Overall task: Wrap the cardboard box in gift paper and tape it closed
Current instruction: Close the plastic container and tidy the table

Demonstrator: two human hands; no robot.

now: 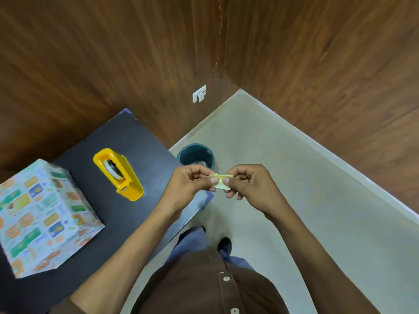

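Observation:
The box (43, 218), covered in pale gift paper with orange, green and blue prints, stands on the dark table (127, 137) at the left. A yellow tape dispenser (119, 175) with a white roll lies on the table to its right. My left hand (192, 182) and my right hand (246, 182) are raised over the floor, off the table's right edge. Between their thumbs and fingers they pinch a small pale yellow strip of tape or paper (221, 181).
A dark teal bin (196, 155) stands on the beige floor (294, 200) just beyond my hands, beside the table's corner. Wood-panelled walls (113, 53) meet in a corner behind, with a white wall fitting (199, 94) and a hanging red cord (218, 48).

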